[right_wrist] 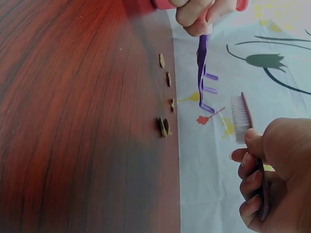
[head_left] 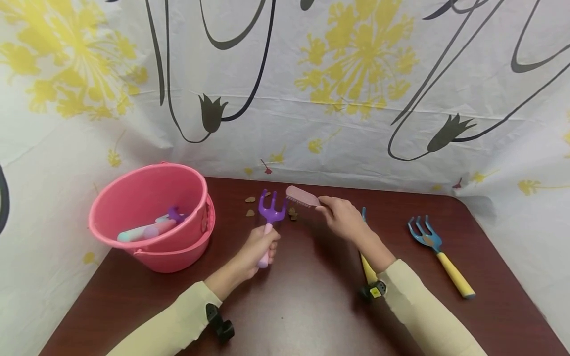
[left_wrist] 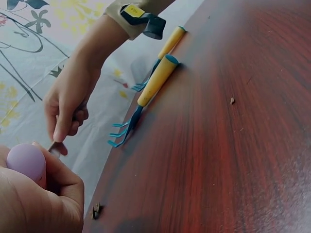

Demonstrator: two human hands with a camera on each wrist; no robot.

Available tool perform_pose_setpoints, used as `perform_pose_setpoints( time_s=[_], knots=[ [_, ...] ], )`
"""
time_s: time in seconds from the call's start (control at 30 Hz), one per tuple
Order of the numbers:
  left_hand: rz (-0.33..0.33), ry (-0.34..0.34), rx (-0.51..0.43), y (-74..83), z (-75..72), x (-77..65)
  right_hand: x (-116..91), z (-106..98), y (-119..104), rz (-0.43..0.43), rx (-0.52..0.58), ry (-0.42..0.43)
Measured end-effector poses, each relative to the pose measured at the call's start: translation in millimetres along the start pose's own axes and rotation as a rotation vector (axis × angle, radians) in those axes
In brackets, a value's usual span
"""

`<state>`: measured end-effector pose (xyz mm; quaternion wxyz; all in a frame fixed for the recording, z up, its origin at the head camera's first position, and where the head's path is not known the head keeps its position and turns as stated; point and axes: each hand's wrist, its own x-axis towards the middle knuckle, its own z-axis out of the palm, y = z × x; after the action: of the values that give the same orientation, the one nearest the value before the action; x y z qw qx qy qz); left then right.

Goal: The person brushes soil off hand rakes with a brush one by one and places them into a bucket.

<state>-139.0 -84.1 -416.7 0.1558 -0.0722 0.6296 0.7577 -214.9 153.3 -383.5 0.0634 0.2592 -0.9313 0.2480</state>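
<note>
My left hand (head_left: 260,245) grips the pink handle of a small hand fork (head_left: 272,212) with purple tines, held above the table and pointing away from me. In my right hand (head_left: 343,217) is a pink brush (head_left: 303,196), its pale bristles (right_wrist: 239,119) facing the fork's tines. Fork and brush stand close together but apart in the right wrist view. Below them, small brown pieces (right_wrist: 164,127), perhaps dry leaf bits, lie on the table. The left wrist view shows the rounded lilac end of the fork's handle (left_wrist: 26,162) in my curled fingers.
Pink nested buckets (head_left: 147,198) stand at the left, with pastel-handled tools inside. At the right lies a blue hand fork (head_left: 441,252) with a yellow handle. A second yellow-handled tool (head_left: 368,269) is partly under my right forearm. A patterned cloth (head_left: 276,123) hangs behind the table.
</note>
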Motion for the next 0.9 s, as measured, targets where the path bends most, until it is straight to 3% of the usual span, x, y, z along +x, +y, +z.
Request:
perform_pose_setpoints(
  time_s=[0.23,0.4,0.5,0.7,0.9],
  knots=[
    [0.030,-0.024,0.081,6.0,-2.6,-0.5,-7.1,-4.6,9.4,0.012,0.020,0.009],
    [0.073,-0.024,0.224,11.1,-7.7,1.1,-12.5,-9.0,14.5,0.025,0.033,0.026],
    [0.141,0.021,0.428,15.9,-13.0,1.8,-14.3,-11.3,17.2,0.019,0.047,0.037],
    [0.346,0.168,1.000,29.4,-22.4,-0.1,-17.7,-17.9,21.5,0.043,0.075,0.049],
    [0.431,0.205,1.237,31.6,-25.7,-1.5,-20.8,-24.8,26.8,0.097,0.111,0.044]
  ],
)
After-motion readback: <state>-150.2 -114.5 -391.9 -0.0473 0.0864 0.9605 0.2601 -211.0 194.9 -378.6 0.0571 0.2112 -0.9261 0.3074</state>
